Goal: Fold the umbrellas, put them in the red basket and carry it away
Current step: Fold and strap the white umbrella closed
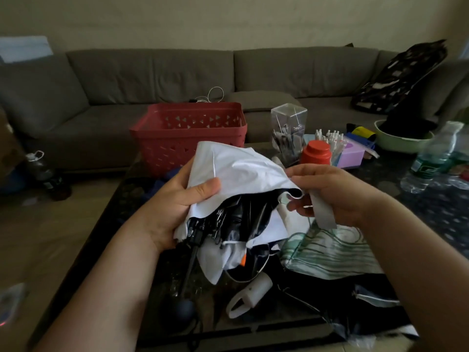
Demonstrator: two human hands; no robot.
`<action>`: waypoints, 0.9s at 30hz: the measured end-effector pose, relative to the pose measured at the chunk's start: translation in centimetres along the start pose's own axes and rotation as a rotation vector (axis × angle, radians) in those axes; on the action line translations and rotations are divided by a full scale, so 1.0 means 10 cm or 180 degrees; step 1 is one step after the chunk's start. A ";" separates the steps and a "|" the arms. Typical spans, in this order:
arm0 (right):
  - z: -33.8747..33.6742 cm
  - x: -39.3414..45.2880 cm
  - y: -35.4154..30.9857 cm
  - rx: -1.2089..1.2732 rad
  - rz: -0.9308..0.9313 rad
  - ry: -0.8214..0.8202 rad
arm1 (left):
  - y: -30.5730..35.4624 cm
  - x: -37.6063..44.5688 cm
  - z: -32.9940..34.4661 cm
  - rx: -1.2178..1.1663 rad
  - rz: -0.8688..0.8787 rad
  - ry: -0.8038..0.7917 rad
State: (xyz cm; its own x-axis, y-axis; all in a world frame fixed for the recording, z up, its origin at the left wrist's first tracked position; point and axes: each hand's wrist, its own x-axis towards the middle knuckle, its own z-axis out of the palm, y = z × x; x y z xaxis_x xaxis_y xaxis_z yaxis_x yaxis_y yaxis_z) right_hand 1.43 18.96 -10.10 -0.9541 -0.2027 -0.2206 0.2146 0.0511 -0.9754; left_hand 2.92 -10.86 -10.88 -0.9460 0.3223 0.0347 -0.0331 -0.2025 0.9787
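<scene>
A white umbrella [241,174] with a black lining is bunched up above the dark table, its ribs showing underneath. My left hand [177,199] grips its folded canopy from the left, thumb on top. My right hand [327,191] pinches the umbrella's white closing strap [323,212] at the canopy's right edge. The red basket [187,133] stands behind on the far edge of the table, and I see nothing inside it. A green-and-white patterned umbrella [330,252] lies on the table below my right hand. A dark umbrella handle [180,311] and a white handle [250,295] lie near the front.
A clear acrylic box [288,128], an orange-lidded jar [316,151], a purple box [351,153], a green bowl [401,146] and plastic bottles [431,158] crowd the table's right side. A grey sofa [152,77] runs behind. Floor lies to the left.
</scene>
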 end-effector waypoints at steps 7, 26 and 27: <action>0.34 -0.21 -0.22 -0.1499 -0.2366 0.2060 | -0.01 0.04 0.06 -0.0052 0.0019 0.0378; 1.13 -0.02 0.04 0.0376 0.0133 0.0072 | 0.15 0.07 0.51 -0.0586 -0.0372 -0.0123; 1.12 0.01 0.04 0.0498 0.0139 0.0149 | 0.14 0.06 0.52 -0.0402 -0.0334 -0.0195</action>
State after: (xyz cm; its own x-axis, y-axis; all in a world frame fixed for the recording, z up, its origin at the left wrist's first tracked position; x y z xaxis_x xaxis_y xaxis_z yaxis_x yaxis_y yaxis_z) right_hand 3.79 8.05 -10.61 -0.9510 -0.1578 -0.2657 0.2824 -0.0946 -0.9546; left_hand 3.96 -6.12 -8.48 -0.9139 0.4028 -0.0504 -0.1747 -0.2781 0.9445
